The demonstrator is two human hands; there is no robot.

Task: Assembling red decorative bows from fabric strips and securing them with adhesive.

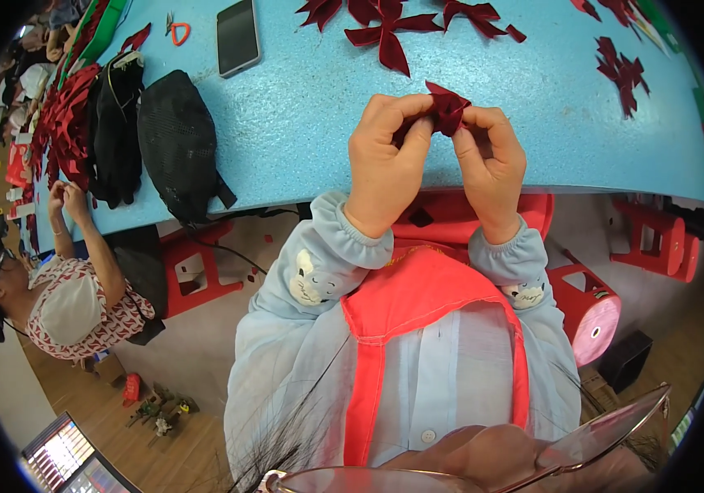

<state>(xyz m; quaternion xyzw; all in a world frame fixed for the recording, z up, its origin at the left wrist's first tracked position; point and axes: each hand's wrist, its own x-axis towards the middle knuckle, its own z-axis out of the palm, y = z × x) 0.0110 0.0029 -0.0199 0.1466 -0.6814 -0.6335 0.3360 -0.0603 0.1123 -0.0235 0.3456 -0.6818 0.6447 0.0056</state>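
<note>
Between both hands, over the near edge of the blue table (302,140), is a dark red velvet bow (449,111). My left hand (389,156) pinches its left side between thumb and fingers. On the other side, my right hand (491,160) grips it with thumb and forefinger. The fingers hide part of the bow's tails. Several finished-looking red velvet bows (391,37) lie on the table beyond my hands. Another red bow (621,76) rests farther to the right.
A phone (238,38), small orange-handled scissors (179,34) and a black mesh bag (176,135) lie to the left, near a heap of red velvet strips (68,123). A co-worker (80,304) sits at the left. Red stools (656,238) stand below the table.
</note>
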